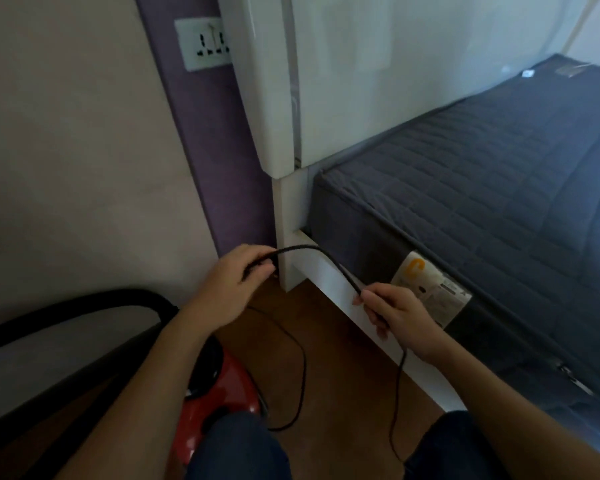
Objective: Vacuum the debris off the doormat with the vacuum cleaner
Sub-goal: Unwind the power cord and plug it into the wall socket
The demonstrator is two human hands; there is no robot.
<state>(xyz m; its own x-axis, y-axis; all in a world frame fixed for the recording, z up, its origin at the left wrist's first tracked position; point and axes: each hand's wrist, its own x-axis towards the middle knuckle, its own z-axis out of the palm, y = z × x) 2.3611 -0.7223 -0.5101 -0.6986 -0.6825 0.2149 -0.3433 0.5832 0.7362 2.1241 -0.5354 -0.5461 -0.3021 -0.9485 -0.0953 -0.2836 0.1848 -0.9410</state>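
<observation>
There are two hands, a left hand (227,284) and a right hand (400,322). There is one black cord (302,248), one red vacuum cleaner (232,389), one wall socket (205,43) and one mattress (499,185).

Both bare forearms reach forward from the lower edge, the 2 hands held apart. The left hand (232,282), knuckles up, curls its fingers round a black cord (312,251). The right hand (400,318), a little lower, grips the same cord between thumb and curled fingers.

Grey mattress (482,188), white bed frame (329,275), wooden floor (329,358).
</observation>
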